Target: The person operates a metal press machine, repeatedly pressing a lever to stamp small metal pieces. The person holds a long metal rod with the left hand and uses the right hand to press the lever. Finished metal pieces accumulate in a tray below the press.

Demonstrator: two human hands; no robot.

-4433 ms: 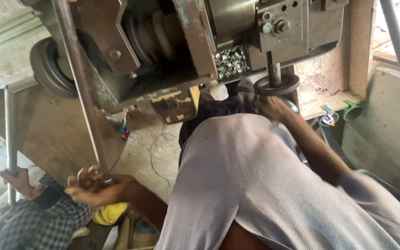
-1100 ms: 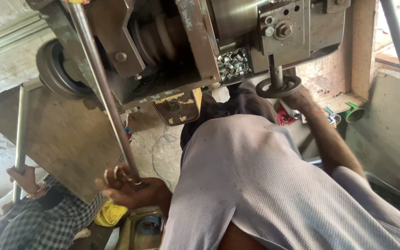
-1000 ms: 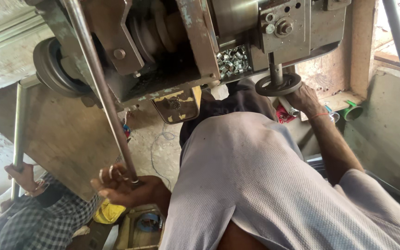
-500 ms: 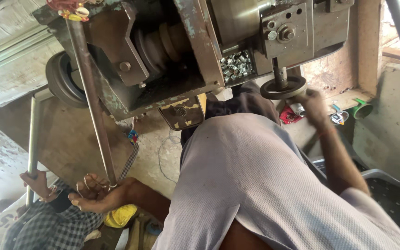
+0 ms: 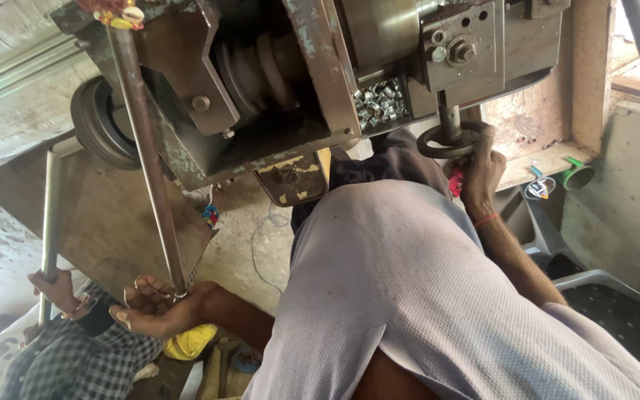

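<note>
My left hand (image 5: 150, 307) reaches down at the lower left, palm up, its fingers curled around the bottom end of a long steel rod (image 5: 146, 163). The rod slants up to the top of a heavy, worn metal machine (image 5: 290, 81). My right hand (image 5: 481, 174), a red thread on its wrist, grips the rim of a small dark handwheel (image 5: 446, 141) under the machine's right block. My light lilac shirt fills the lower middle. At the far left another person's hand (image 5: 57, 289), in a checked sleeve, holds a second upright rod (image 5: 51, 222).
A pile of small shiny metal pieces (image 5: 379, 104) lies in the machine. A dark pulley (image 5: 101, 133) sticks out on its left side. A yellow object (image 5: 187, 341) lies on the floor, a green item (image 5: 575, 174) on the ledge, a grey plastic seat (image 5: 594, 281) at right.
My left hand and the rod's lower end have swung to the left over the last second. My right hand stays at the handwheel. The view has shifted slightly.
</note>
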